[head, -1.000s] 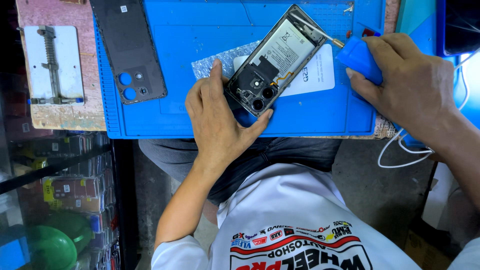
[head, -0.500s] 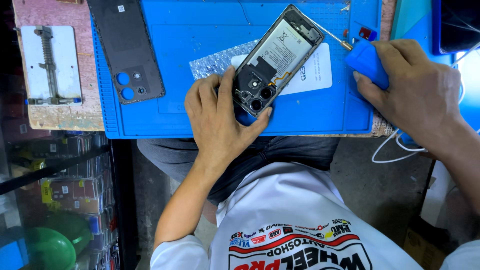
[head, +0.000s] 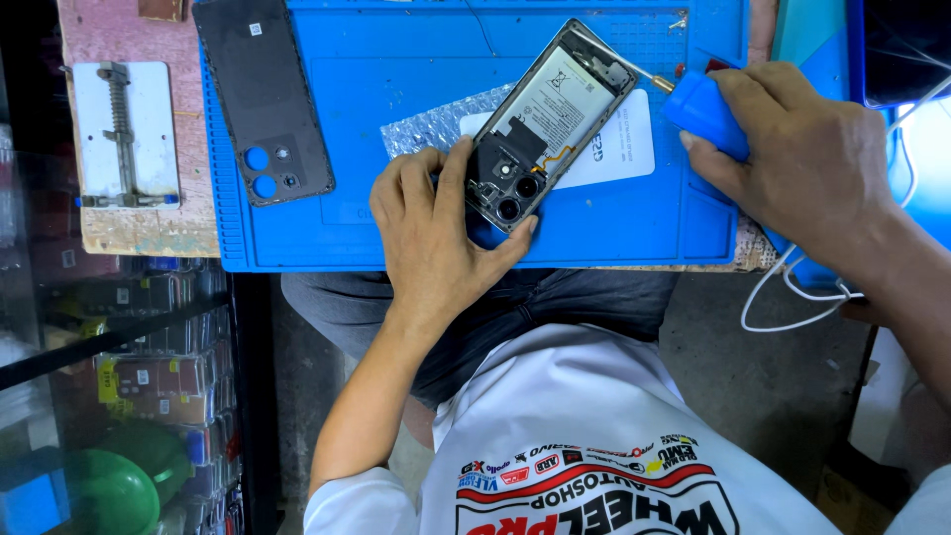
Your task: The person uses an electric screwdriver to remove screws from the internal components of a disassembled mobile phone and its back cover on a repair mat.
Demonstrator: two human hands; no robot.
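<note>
A pinkish workbench [head: 109, 30] carries a blue mat [head: 396, 59] and a metal clamp plate [head: 127, 134].

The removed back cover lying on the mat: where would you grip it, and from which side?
Grip the dark back cover by its two long edges, coming from above: it lies flat on the blue mat, apart from both hands.

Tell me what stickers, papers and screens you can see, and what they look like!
White paper label: on the blue mat, under the opened phone, rectangular with dark print.
Battery sticker: on the phone's battery, pale grey with small marks.
Dark screen: top right corner, black and glossy.
Small packages: stacked lower left, behind glass, mixed colours.
</note>
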